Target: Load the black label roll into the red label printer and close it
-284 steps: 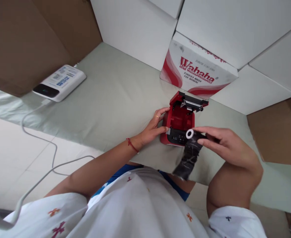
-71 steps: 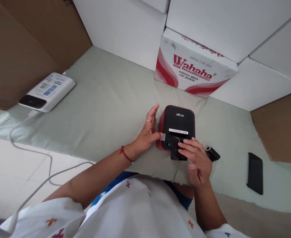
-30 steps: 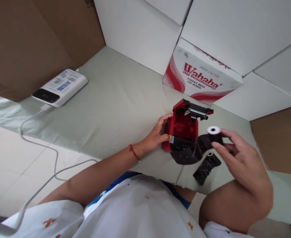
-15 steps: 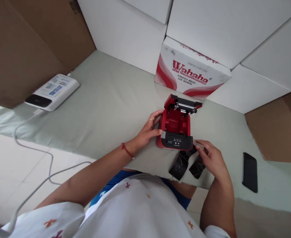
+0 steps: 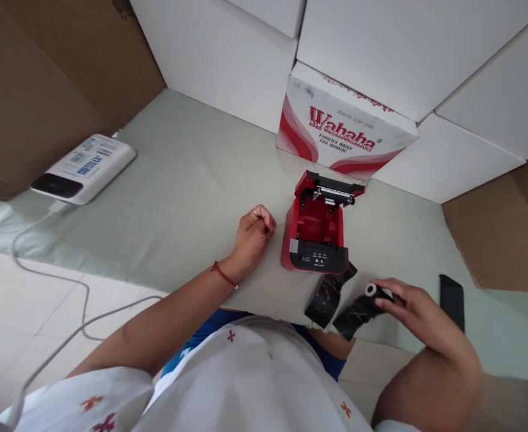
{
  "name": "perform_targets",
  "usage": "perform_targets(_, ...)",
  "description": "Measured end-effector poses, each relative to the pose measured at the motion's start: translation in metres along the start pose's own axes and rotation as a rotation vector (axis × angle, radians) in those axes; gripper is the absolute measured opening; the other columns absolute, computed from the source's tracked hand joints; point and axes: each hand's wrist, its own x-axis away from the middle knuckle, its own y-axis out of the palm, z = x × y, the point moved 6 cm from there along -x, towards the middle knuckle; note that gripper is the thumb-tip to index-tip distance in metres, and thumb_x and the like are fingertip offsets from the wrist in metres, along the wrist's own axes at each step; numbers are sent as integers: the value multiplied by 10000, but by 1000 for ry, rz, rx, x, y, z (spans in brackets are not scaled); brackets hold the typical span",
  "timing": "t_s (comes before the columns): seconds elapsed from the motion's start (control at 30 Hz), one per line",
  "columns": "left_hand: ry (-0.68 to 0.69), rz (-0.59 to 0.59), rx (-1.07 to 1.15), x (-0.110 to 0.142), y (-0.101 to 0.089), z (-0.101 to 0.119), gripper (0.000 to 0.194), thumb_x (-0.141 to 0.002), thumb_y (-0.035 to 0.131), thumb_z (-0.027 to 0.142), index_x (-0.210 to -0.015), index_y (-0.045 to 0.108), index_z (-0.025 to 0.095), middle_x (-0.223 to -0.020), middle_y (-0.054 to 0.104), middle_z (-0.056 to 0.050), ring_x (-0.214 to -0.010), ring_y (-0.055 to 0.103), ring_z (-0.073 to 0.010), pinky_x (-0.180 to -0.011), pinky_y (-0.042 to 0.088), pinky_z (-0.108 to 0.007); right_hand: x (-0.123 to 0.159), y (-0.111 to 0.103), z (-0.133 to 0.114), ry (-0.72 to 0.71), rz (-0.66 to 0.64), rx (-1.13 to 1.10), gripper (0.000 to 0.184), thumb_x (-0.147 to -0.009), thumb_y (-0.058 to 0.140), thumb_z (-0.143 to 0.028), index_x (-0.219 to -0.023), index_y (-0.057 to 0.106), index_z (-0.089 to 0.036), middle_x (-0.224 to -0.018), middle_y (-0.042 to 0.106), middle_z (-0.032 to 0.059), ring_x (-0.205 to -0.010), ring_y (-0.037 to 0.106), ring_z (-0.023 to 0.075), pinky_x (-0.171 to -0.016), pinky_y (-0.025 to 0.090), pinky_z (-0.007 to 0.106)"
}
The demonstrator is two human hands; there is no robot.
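A red and black label printer (image 5: 291,252) stands on the pale green cloth with its lid raised and its red inside compartment bare. Left of it, my left hand (image 5: 252,234) is curled into a loose fist, apart from the printer, with nothing visible in it. My right hand (image 5: 403,303) grips a small black roll (image 5: 383,295) with a white core between thumb and fingers, right of the printer. A black marbled strip (image 5: 356,315) trails from that roll to the lower left. Another curled black strip (image 5: 324,300) lies beside the printer's front right corner.
Behind the printer stands a red and white water carton (image 5: 336,132) against white boxes (image 5: 219,66). A white device (image 5: 86,168) with a cable lies at left. A black phone-like object (image 5: 452,300) rests at right. Brown cardboard (image 5: 498,234) borders the right side.
My left hand has let go of the printer's side, moved left and closed. My right hand has moved right and down, and the black roll with its white core now shows in it.
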Motion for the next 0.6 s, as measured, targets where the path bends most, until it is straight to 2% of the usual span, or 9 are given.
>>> perform_targets(0.07,13,-54,-33,4,4,3,89,-609,544,150,-597,490,218,-563,468,41,-549,380,-106,-538,263,-248,18,-23,-36,-204,-114,36,352,-1050,640,-375,-1372,772,-322,-1340,806,84,-1144,801,247,-971,660,362)
perform_targets(0.13,34,-99,-68,8,8,6,87,-595,534,159,-551,488,218,-548,478,30,-556,393,-114,-555,282,-258,27,-41,-76,-436,-182,83,442,-1032,678,-282,-1465,716,-362,-1364,803,58,-1202,793,229,-995,657,328)
perform_targets(0.2,67,-119,-100,15,10,10,94,-602,525,163,-535,491,220,-550,493,20,-572,422,-125,-576,314,-271,19,-51,-110,-574,-181,101,483,-1037,661,-235,-1502,686,-363,-1370,803,47,-1232,784,213,-1003,652,303)
perform_targets(0.23,87,-119,-115,20,10,13,98,-615,524,159,-541,499,219,-563,506,16,-586,439,-130,-589,330,-276,7,-52,-123,-592,-142,98,455,-1054,633,-239,-1493,690,-348,-1376,800,49,-1231,782,206,-1010,647,299)
perform_targets(0.37,215,-93,-206,48,4,29,157,-763,550,101,-653,576,210,-695,586,7,-676,511,-138,-659,398,-291,-59,-37,-157,-520,-42,137,374,-1099,538,-308,-1426,714,-260,-1354,791,87,-1181,773,218,-1035,618,350)
perform_targets(0.47,498,-129,-465,78,2,47,212,-918,526,45,-828,619,213,-859,635,-4,-802,597,-139,-760,483,-293,-102,-20,-165,-407,-16,286,374,-1071,529,-269,-1392,711,-207,-1301,793,121,-1168,754,267,-1024,585,397)
perform_targets(0.53,659,-171,-638,96,4,52,213,-940,561,38,-1002,648,221,-990,640,-26,-906,628,-154,-813,528,-303,-122,-13,-166,-311,-31,427,336,-1049,538,-234,-1321,731,-191,-1260,797,137,-1117,754,290,-943,565,389)
perform_targets(0.6,817,-212,-778,111,10,52,318,-926,619,58,-1203,639,213,-1105,633,-67,-1017,634,-194,-867,565,-344,-136,-9,-167,-247,-65,553,268,-1035,547,-221,-1205,751,-181,-1166,810,144,-1013,754,291,-819,522,363)
